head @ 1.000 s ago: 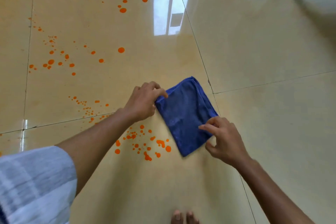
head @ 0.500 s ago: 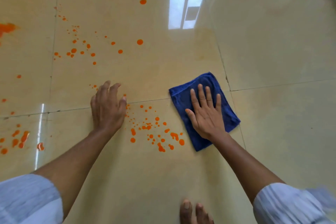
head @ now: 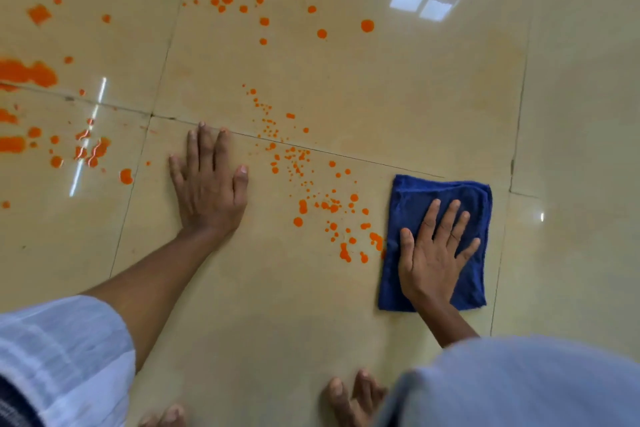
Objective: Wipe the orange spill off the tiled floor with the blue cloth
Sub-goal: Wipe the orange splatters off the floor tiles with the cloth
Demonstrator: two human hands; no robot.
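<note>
Glossy beige tiled floor (head: 346, 87) — spattered with bright orange spill droplets (head: 325, 204); folded deep-blue terry cloth (head: 415, 194); pale white-grey striped fabric sleeve (head: 59, 350).

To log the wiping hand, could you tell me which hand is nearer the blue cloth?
Right. The right hand lies flat on the blue cloth; the left hand rests on bare tile beyond the orange drops.

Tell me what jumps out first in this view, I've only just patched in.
Bright orange spill droplets speckle the glossy beige tiled floor, thickest in the middle, with larger blotches at the far left edge. The folded blue cloth lies at the cluster's right edge under the flat right hand. The left hand is spread bare on the tile, left of the droplets.
</note>
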